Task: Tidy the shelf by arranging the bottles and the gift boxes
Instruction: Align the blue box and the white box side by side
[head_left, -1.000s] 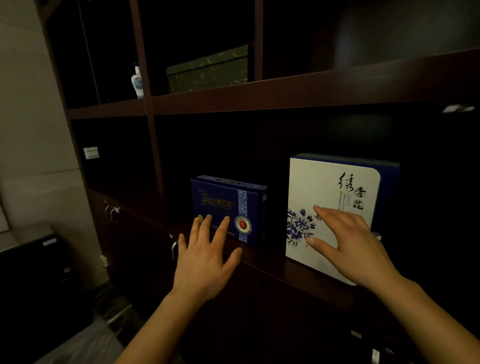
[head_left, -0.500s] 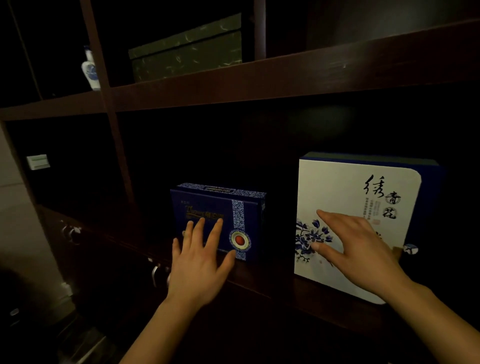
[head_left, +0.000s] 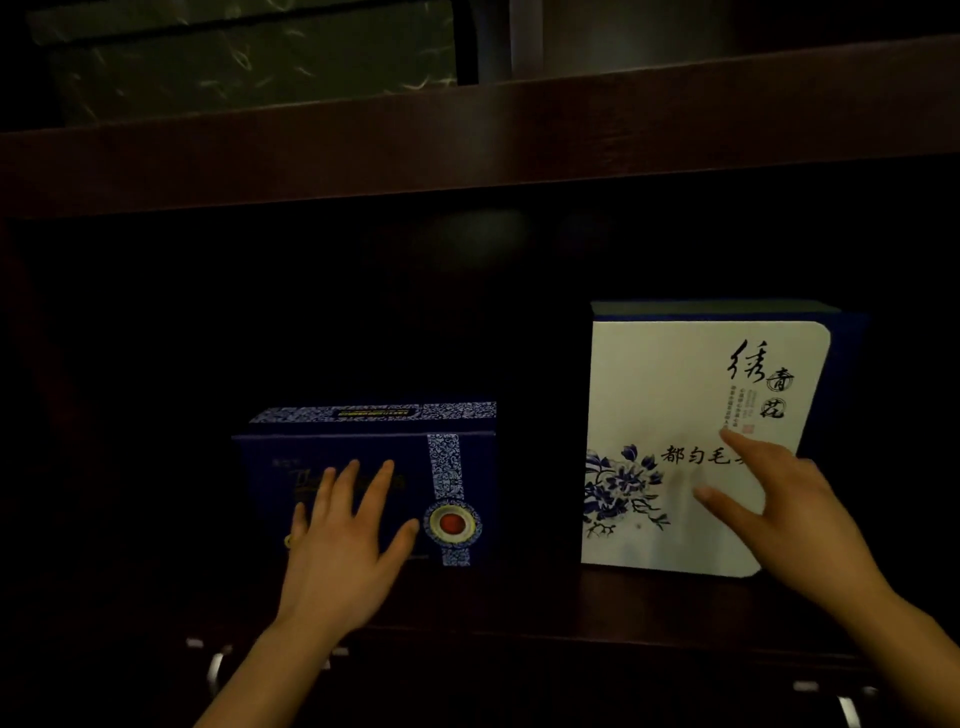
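Observation:
A low dark-blue gift box (head_left: 462, 467) with a patterned band and a red round emblem stands on the dark wooden shelf (head_left: 519, 597), left of centre. My left hand (head_left: 343, 540) lies flat against its front, fingers spread. To the right stands a taller white gift box (head_left: 670, 395) with blue flowers and black calligraphy. My right hand (head_left: 774, 509) rests on its front face, fingers apart. Neither hand grips anything. No bottle is in view.
A dark green patterned box (head_left: 249, 57) sits on the shelf board above (head_left: 467, 135). A dark gap separates the two gift boxes. Metal cabinet handles (head_left: 215, 670) show below the shelf edge, with another handle (head_left: 847, 706) at the lower right.
The view has moved closer and squarer to the shelf; the small porcelain bottle at upper left has left the frame. Both hands stay spread on the fronts of the two boxes.

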